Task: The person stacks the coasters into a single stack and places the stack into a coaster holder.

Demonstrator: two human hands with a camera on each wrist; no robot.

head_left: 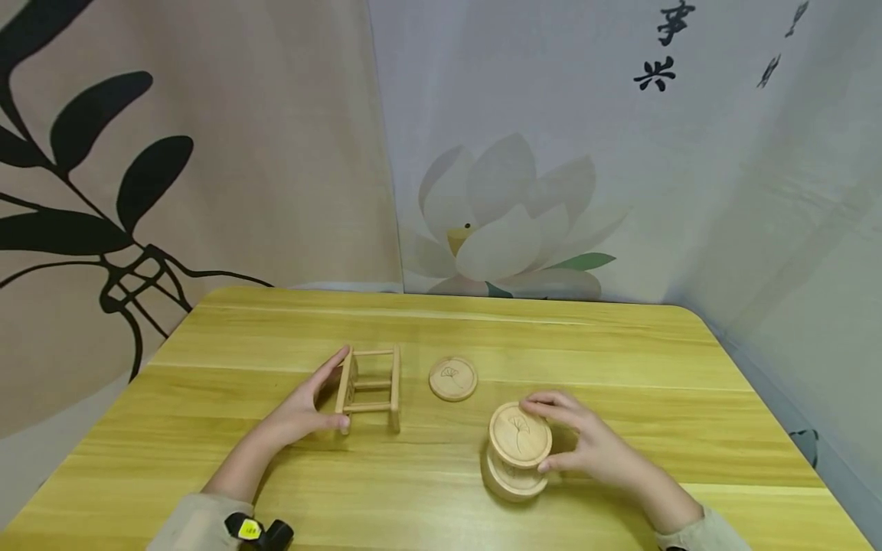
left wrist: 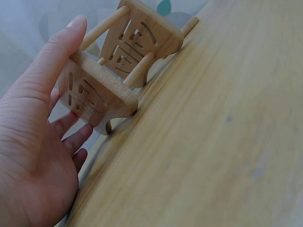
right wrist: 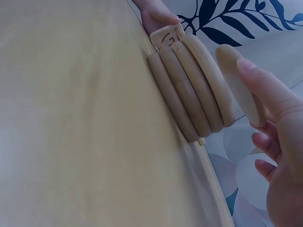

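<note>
At the left, my left hand (head_left: 296, 413) grips one end panel of a small wooden coaster rack (head_left: 395, 383), its thumb and fingers on either edge. Cut-out characters show in the rack's panel (left wrist: 94, 85) in the left wrist view, and its feet are at the tabletop. My right hand (head_left: 596, 444) pinches a round wooden coaster (head_left: 520, 436) by its edge, thumb on one side and fingers on the other. A gap separates that coaster from a stack of several coasters (right wrist: 184, 94) below it. Another coaster (head_left: 452, 379), carved with a leaf, lies flat between the hands.
Everything is on a yellow wood-grain table (head_left: 344, 497) with rounded far corners. Behind it hangs a pale curtain (head_left: 310, 153) printed with dark leaves, a lotus and black characters. A black device (head_left: 258, 529) is strapped on the left wrist.
</note>
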